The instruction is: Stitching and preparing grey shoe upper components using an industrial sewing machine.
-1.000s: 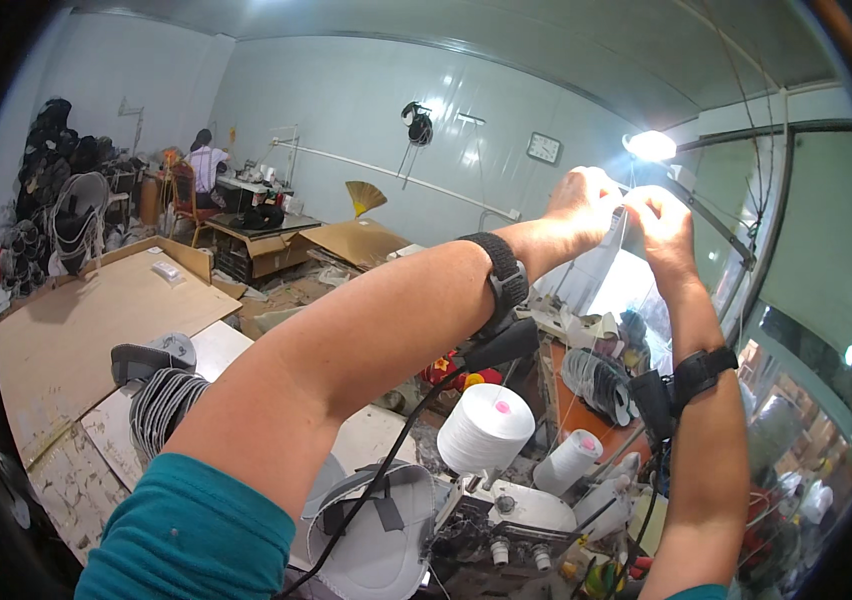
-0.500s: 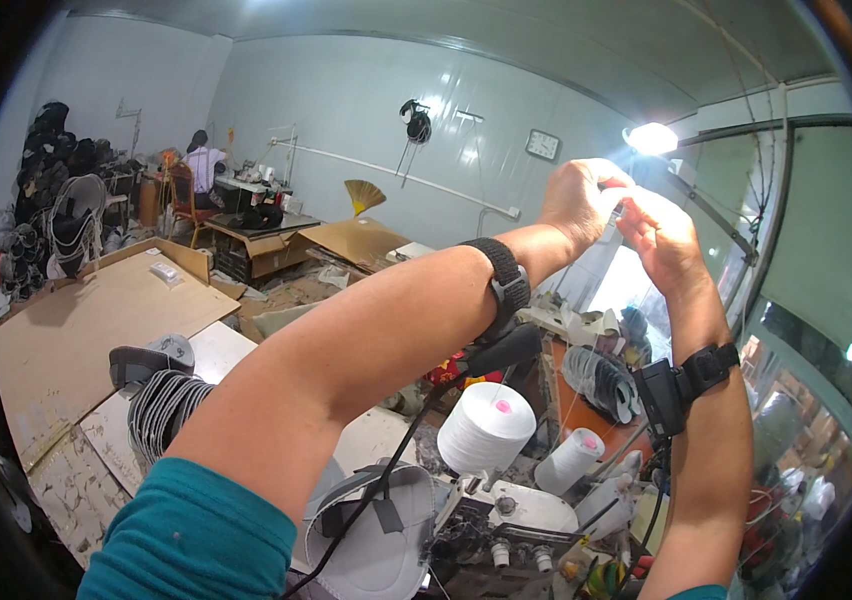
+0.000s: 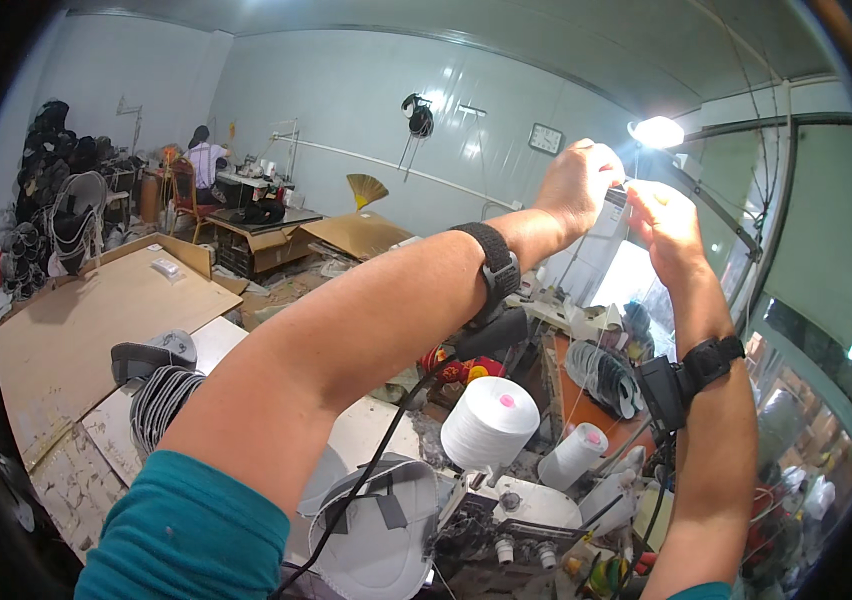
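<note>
Both my hands are raised high, just below a lit lamp (image 3: 657, 132). My left hand (image 3: 582, 180) is closed in a pinch, and my right hand (image 3: 664, 222) pinches close beside it, fingertips nearly touching. A thin white thread seems to run up to the fingers. Well below stand a large white thread cone (image 3: 491, 424) and a smaller thread cone (image 3: 574, 455). In front of them sits a white sewing machine (image 3: 536, 508). A grey cap piece (image 3: 378, 530) lies left of the machine, partly behind a black cable.
A stack of grey cap pieces (image 3: 164, 405) lies at left beside a large cardboard sheet (image 3: 96, 330). More curved pieces (image 3: 601, 378) rest on an orange-brown surface at right. A lamp arm (image 3: 716, 210) stands beside my right hand. A person (image 3: 206, 165) sits at a far table.
My left hand has risen slightly, and the fingertips of both hands have drawn a little apart. Both hands stay pinched. The view has shifted slightly.
</note>
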### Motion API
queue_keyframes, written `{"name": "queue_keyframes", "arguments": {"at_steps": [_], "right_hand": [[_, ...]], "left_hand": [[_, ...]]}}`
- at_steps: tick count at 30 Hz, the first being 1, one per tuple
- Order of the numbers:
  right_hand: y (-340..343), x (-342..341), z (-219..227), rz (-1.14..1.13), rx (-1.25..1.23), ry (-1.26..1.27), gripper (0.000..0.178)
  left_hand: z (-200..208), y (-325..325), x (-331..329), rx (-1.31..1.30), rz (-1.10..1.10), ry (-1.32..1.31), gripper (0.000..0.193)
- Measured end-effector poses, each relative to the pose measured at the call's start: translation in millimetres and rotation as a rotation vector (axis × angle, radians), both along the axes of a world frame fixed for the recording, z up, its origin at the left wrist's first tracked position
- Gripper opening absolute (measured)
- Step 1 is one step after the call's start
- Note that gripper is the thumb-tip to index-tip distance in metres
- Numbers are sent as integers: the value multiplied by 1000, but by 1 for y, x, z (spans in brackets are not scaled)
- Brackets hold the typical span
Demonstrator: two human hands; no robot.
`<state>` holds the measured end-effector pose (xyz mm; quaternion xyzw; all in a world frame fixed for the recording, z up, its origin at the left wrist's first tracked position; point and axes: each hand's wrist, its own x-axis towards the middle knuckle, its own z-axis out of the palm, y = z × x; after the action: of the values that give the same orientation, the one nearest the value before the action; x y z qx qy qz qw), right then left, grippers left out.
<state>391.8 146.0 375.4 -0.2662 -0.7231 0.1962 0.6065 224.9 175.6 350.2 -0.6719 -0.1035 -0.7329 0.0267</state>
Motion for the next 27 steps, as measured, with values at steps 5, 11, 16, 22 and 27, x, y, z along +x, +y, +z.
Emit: {"name": "queue_keyframes", "arguments": {"at_steps": [5,11,16,22,27], "right_hand": [[-6,-9,2,-312,177,-268,13],[-10,-14,2,-256,220,-259,16],[-9,-9,4,-163,185,-258,19],[-8,-4,4,-80,81,-265,14],[-7,-2,1,127,-25,40,13]], "left_hand": [[-3,-9,-7,-87,217,134,15],[1,-11,-8,-214,241,111,15],[1,-7,-8,-265,66,85,13],[3,-7,-8,-341,-68,87,18],[4,-3,-5,-564,-222,188,21]]}}
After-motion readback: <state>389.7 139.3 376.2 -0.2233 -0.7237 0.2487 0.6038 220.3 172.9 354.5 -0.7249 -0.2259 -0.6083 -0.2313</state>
